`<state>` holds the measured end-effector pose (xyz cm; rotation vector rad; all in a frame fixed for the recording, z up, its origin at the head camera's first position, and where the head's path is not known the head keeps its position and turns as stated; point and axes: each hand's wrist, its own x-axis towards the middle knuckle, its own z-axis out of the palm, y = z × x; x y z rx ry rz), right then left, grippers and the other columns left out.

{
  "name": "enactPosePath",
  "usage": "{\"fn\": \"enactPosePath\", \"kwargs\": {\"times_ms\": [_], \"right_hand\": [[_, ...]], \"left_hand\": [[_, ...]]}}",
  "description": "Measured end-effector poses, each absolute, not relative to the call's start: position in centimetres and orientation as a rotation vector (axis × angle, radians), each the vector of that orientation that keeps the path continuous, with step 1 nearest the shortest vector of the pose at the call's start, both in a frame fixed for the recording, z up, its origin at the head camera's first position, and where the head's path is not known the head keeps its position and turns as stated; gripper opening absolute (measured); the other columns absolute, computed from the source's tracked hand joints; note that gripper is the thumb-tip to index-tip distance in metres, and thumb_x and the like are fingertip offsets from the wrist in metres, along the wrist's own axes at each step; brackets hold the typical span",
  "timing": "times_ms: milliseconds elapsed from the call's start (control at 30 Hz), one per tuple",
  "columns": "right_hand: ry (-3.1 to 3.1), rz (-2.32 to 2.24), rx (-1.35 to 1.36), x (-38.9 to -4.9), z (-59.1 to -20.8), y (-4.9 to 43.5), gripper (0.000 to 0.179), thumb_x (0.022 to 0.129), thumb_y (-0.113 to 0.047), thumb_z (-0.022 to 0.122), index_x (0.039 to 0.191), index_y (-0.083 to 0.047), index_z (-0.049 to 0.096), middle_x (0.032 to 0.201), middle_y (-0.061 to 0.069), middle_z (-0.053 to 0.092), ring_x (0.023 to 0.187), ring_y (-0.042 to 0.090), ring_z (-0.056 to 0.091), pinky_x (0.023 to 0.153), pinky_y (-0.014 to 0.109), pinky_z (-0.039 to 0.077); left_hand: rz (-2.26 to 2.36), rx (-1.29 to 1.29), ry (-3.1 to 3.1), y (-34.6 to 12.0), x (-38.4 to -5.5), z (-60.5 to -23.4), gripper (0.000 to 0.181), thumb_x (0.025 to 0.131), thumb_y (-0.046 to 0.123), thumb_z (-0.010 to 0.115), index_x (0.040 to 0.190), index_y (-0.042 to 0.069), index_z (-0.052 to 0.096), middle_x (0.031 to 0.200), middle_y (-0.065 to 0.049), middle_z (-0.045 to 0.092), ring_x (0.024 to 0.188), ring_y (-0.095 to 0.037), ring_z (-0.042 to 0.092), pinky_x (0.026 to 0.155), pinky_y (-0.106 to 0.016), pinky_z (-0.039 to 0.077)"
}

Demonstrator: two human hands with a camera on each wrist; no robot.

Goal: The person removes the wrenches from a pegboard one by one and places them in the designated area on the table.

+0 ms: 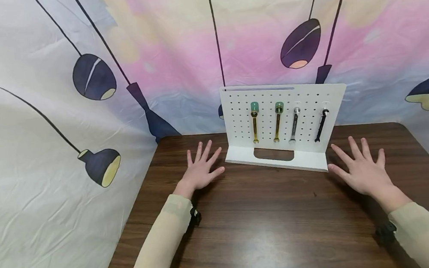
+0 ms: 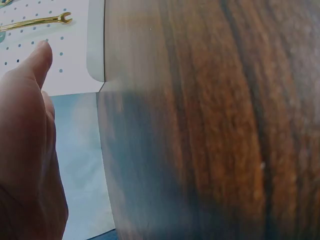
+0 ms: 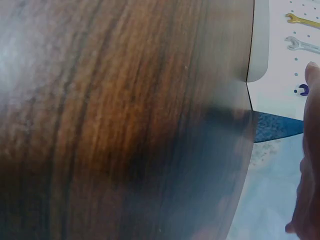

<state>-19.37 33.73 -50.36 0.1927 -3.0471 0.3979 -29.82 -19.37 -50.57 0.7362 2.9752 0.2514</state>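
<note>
A white pegboard stand (image 1: pixel 239 149) stands upright near the back of the brown wooden table. Several wrenches hang on it in a row: two gold wrenches (image 1: pixel 255 128) (image 1: pixel 277 124) at left and middle, then a silver wrench (image 1: pixel 294 125) and a black wrench (image 1: pixel 321 126) at right. Left of the stand, my left hand (image 1: pixel 199 171) is spread flat with straight fingers and holds nothing. To the right of the stand my right hand (image 1: pixel 365 174) is spread likewise, its thumb tip close to the stand's front right corner. In the left wrist view the thumb (image 2: pixel 40 62) overlaps the board.
The wooden table (image 1: pixel 254 225) reaches back to a painted cloth backdrop (image 1: pixel 175 47) behind the stand. The stand's base has an oblong cut-out. A dark wrist device (image 1: pixel 195 216) sits at the left cuff, another wrist device (image 1: pixel 386 233) at the right.
</note>
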Motion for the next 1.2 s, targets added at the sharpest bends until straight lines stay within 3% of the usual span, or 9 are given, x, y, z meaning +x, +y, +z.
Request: {"fn": "enactPosePath", "kwargs": {"times_ms": [133, 367, 600, 667, 733, 800, 867, 1067, 1200], "right_hand": [[-3.018, 0.410, 0.233, -19.6, -50.3, 33.7, 0.077, 0.109, -0.063, 0.046, 0.171, -0.019, 0.028, 0.172, 0.035, 0.011, 0.158, 0.058, -0.003, 0.114, 0.088, 0.002], [-2.916, 0.568, 0.253, -20.0, -49.8, 34.1, 0.066, 0.113, -0.050, 0.050, 0.158, -0.003, 0.047, 0.158, 0.040, 0.038, 0.152, 0.062, 0.022, 0.110, 0.083, 0.027], [-2.735, 0.953, 0.157, -20.1, -48.8, 34.1, 0.057, 0.112, -0.040, 0.057, 0.158, -0.007, 0.051, 0.154, 0.033, 0.051, 0.139, 0.058, 0.046, 0.100, 0.075, 0.042], [-2.661, 1.069, 0.096, -20.3, -48.7, 33.9, 0.056, 0.111, -0.040, 0.060, 0.158, -0.010, 0.052, 0.152, 0.028, 0.056, 0.134, 0.047, 0.055, 0.100, 0.058, 0.050], [-2.570, 1.195, 0.038, -20.7, -48.4, 33.7, 0.056, 0.110, -0.038, 0.062, 0.159, -0.012, 0.052, 0.151, 0.022, 0.060, 0.130, 0.026, 0.062, 0.099, 0.036, 0.052], [-2.473, 1.332, -0.009, -21.3, -48.2, 33.5, 0.056, 0.109, -0.036, 0.064, 0.160, -0.014, 0.051, 0.149, 0.012, 0.063, 0.122, 0.004, 0.061, 0.093, 0.016, 0.049], [-2.377, 1.468, -0.040, -22.1, -48.0, 33.4, 0.056, 0.109, -0.033, 0.065, 0.161, -0.016, 0.050, 0.148, 0.005, 0.065, 0.113, -0.009, 0.058, 0.088, 0.005, 0.046], [-2.101, 1.861, -0.091, -24.9, -47.1, 33.2, 0.059, 0.108, -0.022, 0.067, 0.163, -0.015, 0.046, 0.157, 0.007, 0.057, 0.111, -0.004, 0.062, 0.089, 0.009, 0.053], [-1.893, 2.091, -0.077, -26.3, -46.7, 32.8, 0.060, 0.104, -0.013, 0.071, 0.160, -0.012, 0.050, 0.147, 0.000, 0.064, 0.115, 0.001, 0.063, 0.091, 0.012, 0.055]], "left_hand": [[0.348, 0.811, 2.971, -19.5, -29.8, -50.5, 0.079, 0.106, 0.076, 0.033, 0.172, 0.036, 0.018, 0.180, 0.003, -0.012, 0.163, -0.031, -0.019, 0.123, -0.076, -0.008], [0.707, 0.848, 2.928, -19.1, -29.4, -49.6, 0.067, 0.110, 0.058, 0.050, 0.165, 0.021, 0.043, 0.178, -0.004, 0.023, 0.164, -0.029, 0.016, 0.128, -0.066, 0.018], [1.249, 0.763, 2.823, -18.2, -28.9, -49.6, 0.052, 0.112, 0.040, 0.059, 0.156, 0.013, 0.057, 0.162, -0.007, 0.052, 0.151, -0.028, 0.045, 0.122, -0.054, 0.040], [1.399, 0.725, 2.787, -17.7, -28.7, -49.7, 0.049, 0.111, 0.036, 0.061, 0.153, 0.011, 0.060, 0.157, -0.007, 0.058, 0.147, -0.027, 0.051, 0.119, -0.053, 0.044], [1.532, 0.687, 2.746, -17.0, -28.6, -49.7, 0.046, 0.110, 0.033, 0.063, 0.150, 0.009, 0.063, 0.151, -0.008, 0.062, 0.141, -0.027, 0.056, 0.116, -0.052, 0.048], [1.655, 0.646, 2.690, -16.2, -28.5, -49.6, 0.043, 0.110, 0.031, 0.065, 0.147, 0.009, 0.065, 0.147, -0.008, 0.066, 0.137, -0.026, 0.060, 0.113, -0.050, 0.051], [1.780, 0.607, 2.611, -15.4, -28.5, -49.5, 0.040, 0.109, 0.028, 0.066, 0.144, 0.009, 0.067, 0.144, -0.007, 0.068, 0.134, -0.024, 0.063, 0.112, -0.047, 0.052], [2.067, 0.540, 2.314, -12.6, -28.8, -48.7, 0.036, 0.108, 0.018, 0.068, 0.141, 0.004, 0.068, 0.138, -0.012, 0.071, 0.131, -0.026, 0.065, 0.113, -0.041, 0.051], [2.109, 0.542, 2.241, -11.5, -29.1, -48.3, 0.038, 0.108, 0.016, 0.068, 0.142, 0.002, 0.066, 0.137, -0.012, 0.071, 0.128, -0.026, 0.067, 0.111, -0.039, 0.053]]}}
